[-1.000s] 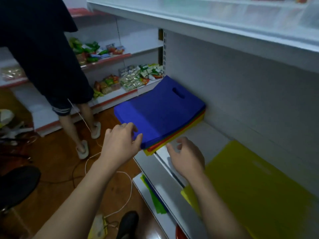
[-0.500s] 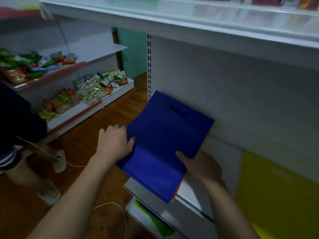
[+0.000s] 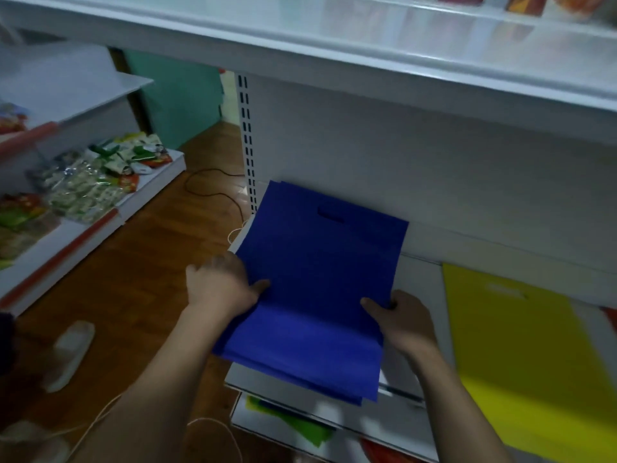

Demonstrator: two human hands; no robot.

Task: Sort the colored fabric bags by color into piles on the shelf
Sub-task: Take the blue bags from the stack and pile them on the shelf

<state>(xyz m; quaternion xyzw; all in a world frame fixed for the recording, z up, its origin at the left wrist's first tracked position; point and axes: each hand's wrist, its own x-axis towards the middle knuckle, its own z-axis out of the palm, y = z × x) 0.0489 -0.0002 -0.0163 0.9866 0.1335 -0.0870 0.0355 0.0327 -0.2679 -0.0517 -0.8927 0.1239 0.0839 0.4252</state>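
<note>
1. Now my left hand (image 3: 218,285) grips the left edge of the flat blue fabric bags (image 3: 317,289), thumb on top, fingers curled under.
2. Opposite, my right hand (image 3: 402,320) pinches their right edge, thumb over the cloth.
3. Between my hands the stack hangs over the front lip of the white metal shelf (image 3: 417,272), far end resting near the back wall.
4. Just right of my right hand, a flat yellow fabric bag (image 3: 527,355) lies on the same shelf.

Snack packets (image 3: 96,182) on side rack; cable (image 3: 213,192) across wooden floor (image 3: 133,279).
</note>
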